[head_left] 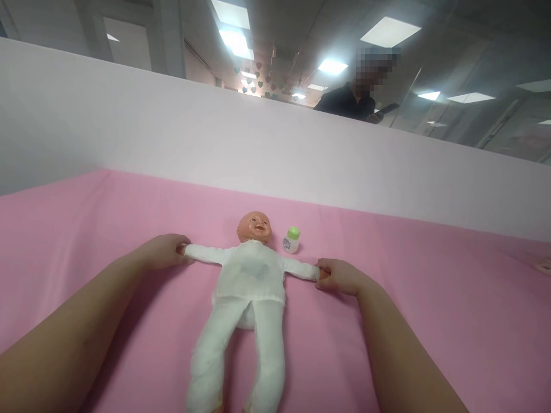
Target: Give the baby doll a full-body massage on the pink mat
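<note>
Pink cloth (430,321) is covering the whole work surface, and a white partition (172,132) is rising behind it, with ceiling lights glowing above.

On that cloth the left hand (166,251) is closing its fingers around the end of one outstretched sleeve of a baby doll (249,275), pinning the doll's wrist down against the fabric. The right hand (340,276) is gripping the end of the other sleeve in the same way, with the doll's small hand just peeking out between the fingers. Both bare forearms are reaching in from the near edge, one on each side of the doll.

The doll is lying on its back in the middle of the cloth, dressed in a white top and white leggings, arms spread wide, head pointing toward the partition and legs trailing toward the near edge.

A small white bottle with a green cap (291,240) is standing upright just beside the doll's head, above its sleeve on the right-hand side, apart from both hands.

Beyond the partition, another person in dark clothing (344,102) is holding a phone (387,108).
</note>
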A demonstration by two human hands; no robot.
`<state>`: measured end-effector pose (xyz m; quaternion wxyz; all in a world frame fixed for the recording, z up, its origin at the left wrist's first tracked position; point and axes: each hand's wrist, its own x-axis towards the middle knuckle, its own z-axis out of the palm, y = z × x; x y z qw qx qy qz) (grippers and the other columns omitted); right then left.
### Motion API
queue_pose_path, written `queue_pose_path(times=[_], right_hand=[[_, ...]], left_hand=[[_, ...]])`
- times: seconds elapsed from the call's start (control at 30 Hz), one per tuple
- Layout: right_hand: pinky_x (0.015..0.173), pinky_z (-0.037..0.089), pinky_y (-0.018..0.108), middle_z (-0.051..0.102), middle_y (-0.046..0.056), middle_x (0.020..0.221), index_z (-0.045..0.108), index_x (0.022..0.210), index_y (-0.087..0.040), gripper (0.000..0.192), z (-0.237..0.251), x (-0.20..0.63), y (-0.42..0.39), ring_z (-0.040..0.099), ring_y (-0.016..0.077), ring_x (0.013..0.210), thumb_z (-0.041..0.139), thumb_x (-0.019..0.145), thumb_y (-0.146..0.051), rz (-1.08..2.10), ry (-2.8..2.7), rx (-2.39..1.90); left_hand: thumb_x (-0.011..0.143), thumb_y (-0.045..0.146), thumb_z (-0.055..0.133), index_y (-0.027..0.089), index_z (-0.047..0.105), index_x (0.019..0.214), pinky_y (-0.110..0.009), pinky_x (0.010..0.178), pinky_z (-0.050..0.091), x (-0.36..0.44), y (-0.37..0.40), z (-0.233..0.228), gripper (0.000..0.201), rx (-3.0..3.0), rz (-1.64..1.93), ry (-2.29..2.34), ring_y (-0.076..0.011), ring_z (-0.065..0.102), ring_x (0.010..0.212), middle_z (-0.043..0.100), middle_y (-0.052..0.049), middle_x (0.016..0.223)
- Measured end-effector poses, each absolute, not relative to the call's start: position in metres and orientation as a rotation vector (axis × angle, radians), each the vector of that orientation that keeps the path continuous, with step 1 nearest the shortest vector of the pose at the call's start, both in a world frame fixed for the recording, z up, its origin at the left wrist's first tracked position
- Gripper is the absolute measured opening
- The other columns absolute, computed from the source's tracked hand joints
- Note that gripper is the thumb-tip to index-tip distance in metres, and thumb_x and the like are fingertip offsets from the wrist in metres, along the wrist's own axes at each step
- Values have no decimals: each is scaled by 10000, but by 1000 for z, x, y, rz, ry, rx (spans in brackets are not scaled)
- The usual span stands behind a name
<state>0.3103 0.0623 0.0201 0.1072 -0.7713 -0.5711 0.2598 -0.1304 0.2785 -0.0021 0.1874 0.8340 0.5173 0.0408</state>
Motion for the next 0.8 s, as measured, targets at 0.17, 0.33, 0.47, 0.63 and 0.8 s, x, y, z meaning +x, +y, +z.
queue_pose_path(times=[0.17,0.33,0.47,0.63,0.8], right_hand=[[599,355,262,614,-10,773,626,810,-209,246,18,312,67,544,164,702,775,632,-291,712,-1571,-2197],[518,273,238,480,-53,647,507,729,-206,414,-2,316,67,396,100,574,842,647,-434,834,-1336,-1928],[438,176,221,408,-75,604,520,791,-213,412,-28,319,64,256,69,488,802,729,-508,1055,-973,-1589],[435,355,195,549,15,740,668,894,-175,279,-35,325,64,435,100,572,791,761,-387,1037,-697,-1387],[436,448,193,623,53,813,719,994,-168,271,-33,333,64,503,114,593,784,738,-231,1076,-633,-1348]], left_hand=[[759,541,614,230,594,838,-302,603,397,-123,271,-1,322,2325,316,1600,-240,649,769,709,-39,872],[734,618,673,238,640,931,-293,633,420,-125,262,-12,429,2170,520,1557,-247,659,806,714,-31,881],[634,559,812,222,665,1079,-264,607,433,-137,265,-22,577,1794,680,1404,-214,652,758,713,-38,909],[641,451,820,142,697,951,-232,466,361,-141,276,-30,454,1358,850,1133,-115,497,534,629,-25,732],[594,260,797,115,709,868,-220,531,468,-139,279,-29,322,1130,882,1146,-124,561,606,642,-53,731]])
